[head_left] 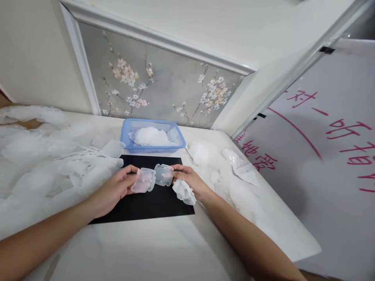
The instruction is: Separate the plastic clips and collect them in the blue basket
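Note:
My left hand (124, 183) pinches the edge of a translucent plastic piece (144, 180), roughly square with rounded, notched corners. A second translucent plastic piece (163, 175) of like shape is held by my right hand (191, 180) between thumb and fingers. The two pieces lie edge to edge over the black mat (140, 207); whether they touch or are joined I cannot tell. Under my right fingers is a crumpled white bunch (184, 191), which seems tucked in the same hand. Its kind is unclear.
A blue basket (152, 149) with white, translucent pieces (152, 136) inside stands behind the mat. Cloudy white pieces (32, 148) are heaped at the left, and more (234, 195) lie at the right beside a clear plastic bag (240, 168). A whiteboard (331, 218) with red writing stands at the right.

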`<state>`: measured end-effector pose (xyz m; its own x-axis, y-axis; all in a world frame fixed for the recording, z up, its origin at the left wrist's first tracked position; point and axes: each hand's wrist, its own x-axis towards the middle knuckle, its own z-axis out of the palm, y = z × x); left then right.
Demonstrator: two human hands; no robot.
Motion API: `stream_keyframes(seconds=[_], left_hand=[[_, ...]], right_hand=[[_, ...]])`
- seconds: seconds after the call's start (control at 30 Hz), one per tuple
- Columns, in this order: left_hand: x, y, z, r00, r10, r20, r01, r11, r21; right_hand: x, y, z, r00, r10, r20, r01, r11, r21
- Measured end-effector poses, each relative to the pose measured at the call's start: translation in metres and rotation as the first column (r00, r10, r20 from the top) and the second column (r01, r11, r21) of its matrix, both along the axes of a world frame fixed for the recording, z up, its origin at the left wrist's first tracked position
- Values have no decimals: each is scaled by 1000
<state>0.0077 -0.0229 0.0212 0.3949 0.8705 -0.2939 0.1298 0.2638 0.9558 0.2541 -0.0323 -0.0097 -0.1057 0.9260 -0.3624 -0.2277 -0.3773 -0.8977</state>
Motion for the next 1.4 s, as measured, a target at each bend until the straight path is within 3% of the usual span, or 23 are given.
stream_keyframes(seconds=[0.07,0.17,0.37,0.5,0.6,0.77,0.83,0.9,1.1,1.17,1.23,1.27,1.33,1.4], left_hand=[[1,1,1,985,33,171,2,980,-197],[0,3,0,961,54,272,36,949,-313],[-3,6,-7,942,27,333,88,941,-327],[-3,5,-7,930,29,366,102,937,-335],[-2,3,-5,920,38,391,101,938,-330],[0,0,-1,914,21,406,116,943,-311],[1,-2,0,910,5,415,133,944,-302],[1,-3,1,907,-14,420,152,943,-297],[3,-5,2,922,-99,374,196,954,-229],[2,-4,4,966,-152,211,175,980,-98],[-5,-1,2,979,-173,-110,190,965,180],[-11,1,-1,947,-135,-293,237,908,346],[-29,8,-13,821,-3,-571,409,701,584],[-51,15,-28,725,83,-684,549,530,646]], right_hand=[[0,0,0,1000,-3,-2,3,1000,0],[-1,0,1,1000,-6,7,6,1000,6],[-2,-3,-6,996,-82,40,78,991,106],[-4,-8,-8,948,-99,302,2,952,305],[-7,-15,-6,837,-105,537,-190,864,465],[-14,-25,-6,628,-189,755,-555,572,604],[-15,-26,-7,608,-221,763,-588,520,619],[-15,-25,-8,612,-250,750,-574,512,639],[-16,-25,-6,687,-196,700,-526,530,665],[-17,-25,-4,759,-129,638,-434,629,645],[-16,-22,-1,847,-66,528,-280,788,549],[-15,-20,1,890,-43,453,-199,859,472],[-11,-14,3,958,3,286,-92,949,300],[-6,-9,5,988,37,148,-59,987,147]])
